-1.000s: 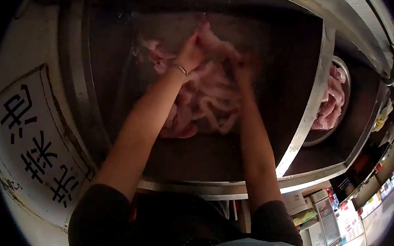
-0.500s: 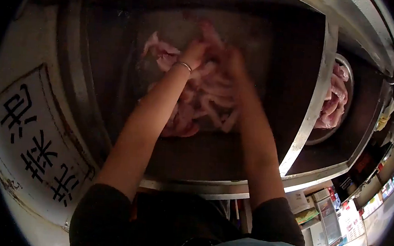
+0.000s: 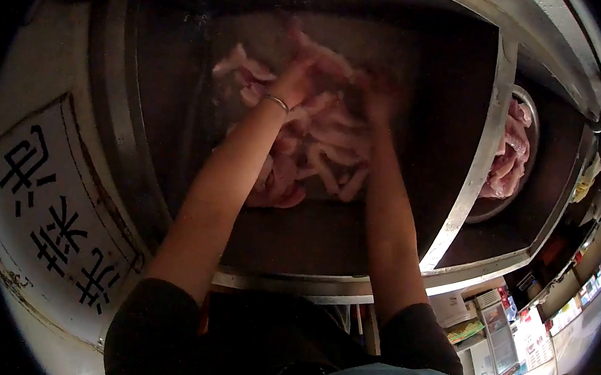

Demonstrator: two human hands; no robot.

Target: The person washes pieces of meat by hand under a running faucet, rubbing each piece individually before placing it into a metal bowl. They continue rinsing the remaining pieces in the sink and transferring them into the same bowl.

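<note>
In the head view a heap of raw pink meat point(image 3: 332, 130) lies in a deep, dark sink point(image 3: 297, 239). My left hand point(image 3: 298, 80), with a bangle on its wrist, is closed on a long piece of raw meat point(image 3: 321, 55) at the far side of the heap. That piece slants down to the right towards my right hand point(image 3: 382, 94). Shadow and motion smear the fingers of my right hand, at the piece's right end. Another pale pink piece point(image 3: 243, 65) lies left of my left hand.
A metal divider point(image 3: 480, 158) separates this sink from a second one, where a round metal bowl point(image 3: 533, 127) holds more raw meat point(image 3: 508, 157). A white sign with black characters point(image 3: 55, 205) is on the left ledge. Packages and papers point(image 3: 499, 334) stand at lower right.
The long meat piece has swung from steep to a flatter slant, its far end shifting left. My right hand has moved right, away from my left hand.
</note>
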